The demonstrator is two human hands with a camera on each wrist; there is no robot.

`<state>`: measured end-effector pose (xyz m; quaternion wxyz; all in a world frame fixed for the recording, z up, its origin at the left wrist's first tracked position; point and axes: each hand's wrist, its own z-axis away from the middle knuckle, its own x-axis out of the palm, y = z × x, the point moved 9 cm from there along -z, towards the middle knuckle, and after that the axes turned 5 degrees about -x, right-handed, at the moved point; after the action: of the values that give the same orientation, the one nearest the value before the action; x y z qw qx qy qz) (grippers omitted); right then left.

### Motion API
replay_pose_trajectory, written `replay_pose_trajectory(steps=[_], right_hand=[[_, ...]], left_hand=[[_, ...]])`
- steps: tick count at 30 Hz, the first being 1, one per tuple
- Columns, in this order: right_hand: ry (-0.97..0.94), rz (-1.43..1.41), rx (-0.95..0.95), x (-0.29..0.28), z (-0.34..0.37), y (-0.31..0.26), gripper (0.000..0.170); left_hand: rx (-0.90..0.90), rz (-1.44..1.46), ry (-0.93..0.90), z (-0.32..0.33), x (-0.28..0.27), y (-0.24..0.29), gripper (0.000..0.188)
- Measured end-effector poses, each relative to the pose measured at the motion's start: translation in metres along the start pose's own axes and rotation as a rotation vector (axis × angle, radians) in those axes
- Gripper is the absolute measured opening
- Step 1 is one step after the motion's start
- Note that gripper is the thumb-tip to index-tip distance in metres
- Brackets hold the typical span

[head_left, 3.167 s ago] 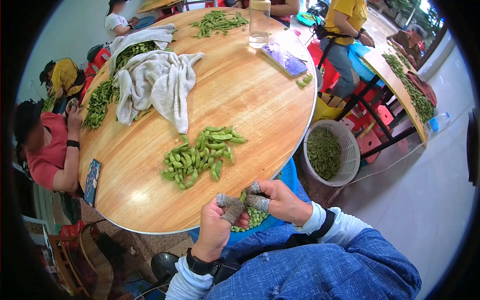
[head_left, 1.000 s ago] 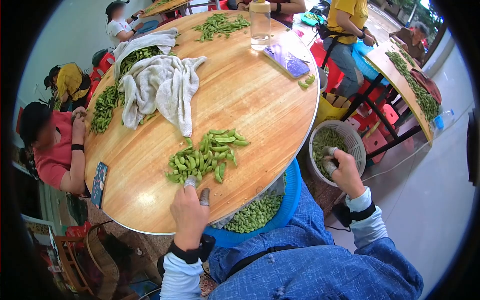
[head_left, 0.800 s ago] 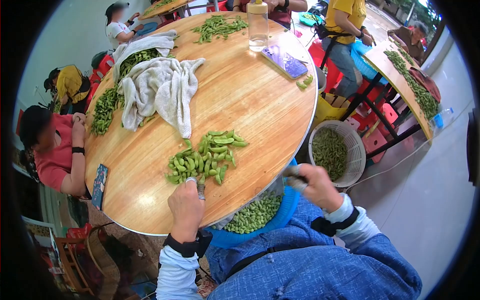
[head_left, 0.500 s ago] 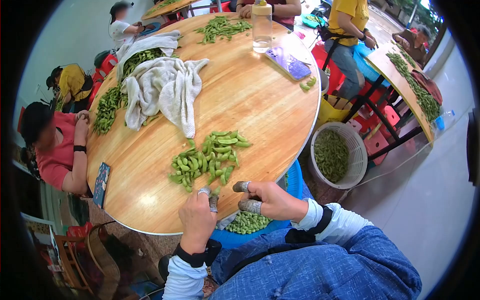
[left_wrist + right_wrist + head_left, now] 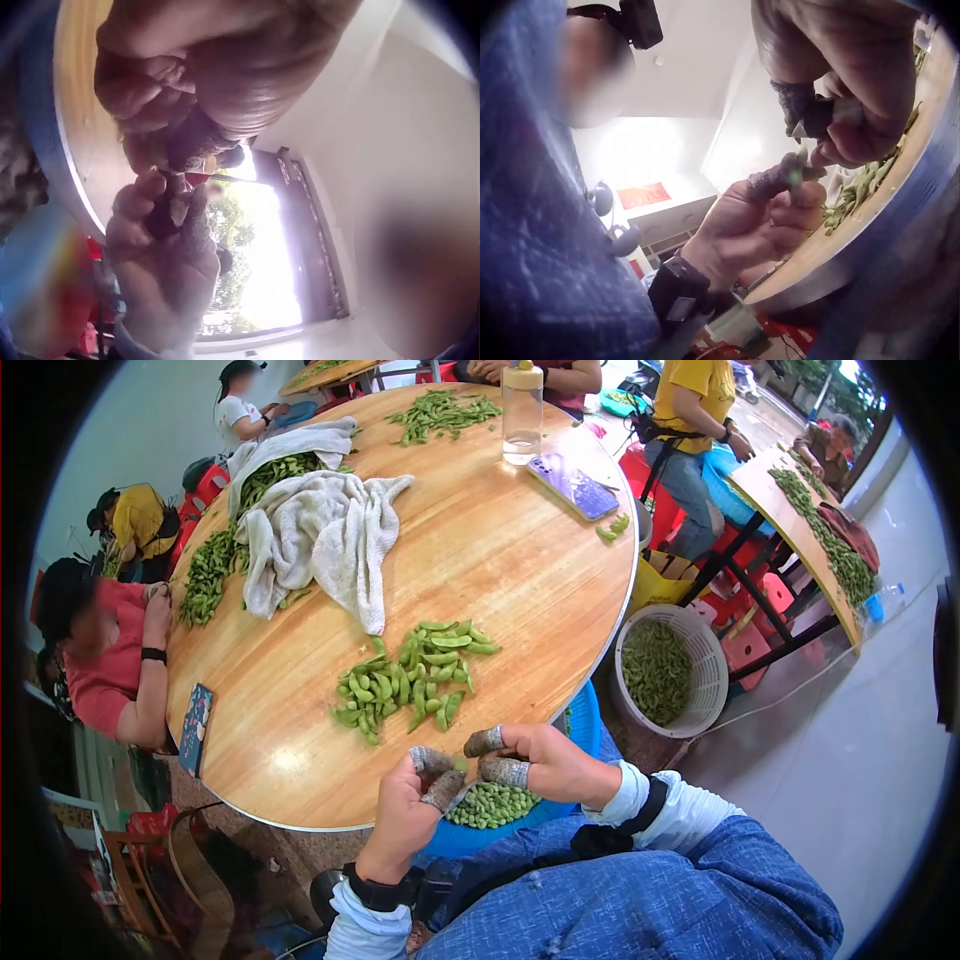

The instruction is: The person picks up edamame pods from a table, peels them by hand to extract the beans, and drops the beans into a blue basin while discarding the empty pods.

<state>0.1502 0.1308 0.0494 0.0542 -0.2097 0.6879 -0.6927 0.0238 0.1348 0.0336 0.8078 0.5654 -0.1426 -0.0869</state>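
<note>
My left hand (image 5: 405,810) pinches a green soybean pod (image 5: 460,763) between thumb and index finger, both in grey finger covers. From the right, my right hand (image 5: 555,765), covered alike, meets the pod's other end with its thumb and fingertip. In the right wrist view the pod (image 5: 798,174) stands upright between the two hands' fingertips. Just below the hands, shelled green beans (image 5: 492,806) fill a blue basin (image 5: 588,725) on the lap, partly hidden by the hands. A loose pile of soybean pods (image 5: 410,675) lies on the round wooden table (image 5: 500,580) ahead.
A white basket (image 5: 712,670) of pods stands on the floor at right. Towels (image 5: 320,540) cover more pods on the table. A bottle (image 5: 521,420), a purple phone (image 5: 575,485) and a dark patterned phone-like object (image 5: 196,730) lie around. Other people sit or stand about.
The right hand has come back from over the white basket to meet the left. The left hand has drawn a pod from the pile toward the basin.
</note>
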Motion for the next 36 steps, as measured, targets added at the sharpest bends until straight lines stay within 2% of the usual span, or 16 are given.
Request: replay_pose_trajectory(steps=[3,6,18,24,27,30,33,36], right_hand=[[-0.075,-0.117,0.091,0.007,0.003,0.001,0.018],[-0.086,-0.14,0.105,0.008,0.005,-0.005,0.015],[-0.084,-0.145,0.105,0.006,0.008,-0.006,0.014],[0.009,0.009,0.001,-0.001,0.008,-0.001,0.011],[0.045,0.008,0.028,-0.005,0.007,0.004,0.011],[0.097,0.178,-0.017,-0.014,0.007,-0.009,0.011],[0.083,0.181,-0.094,-0.011,0.006,-0.014,0.012],[-0.001,-0.025,0.057,-0.008,0.007,0.005,0.013]], left_hand=[[-0.137,0.168,-0.066,0.007,0.014,0.003,0.022],[-0.213,0.249,-0.088,0.009,0.015,-0.005,0.021],[-0.257,0.409,-0.119,0.01,0.023,-0.018,0.02],[-0.244,0.445,-0.154,0.006,0.026,-0.022,0.019],[-0.175,0.299,-0.125,0.002,0.023,-0.019,0.015],[0.196,-0.275,0.072,0.007,0.024,0.009,0.016],[0.629,-1.101,0.134,0.024,0.049,0.046,0.02],[0.601,-1.083,0.146,0.022,0.047,0.033,0.023]])
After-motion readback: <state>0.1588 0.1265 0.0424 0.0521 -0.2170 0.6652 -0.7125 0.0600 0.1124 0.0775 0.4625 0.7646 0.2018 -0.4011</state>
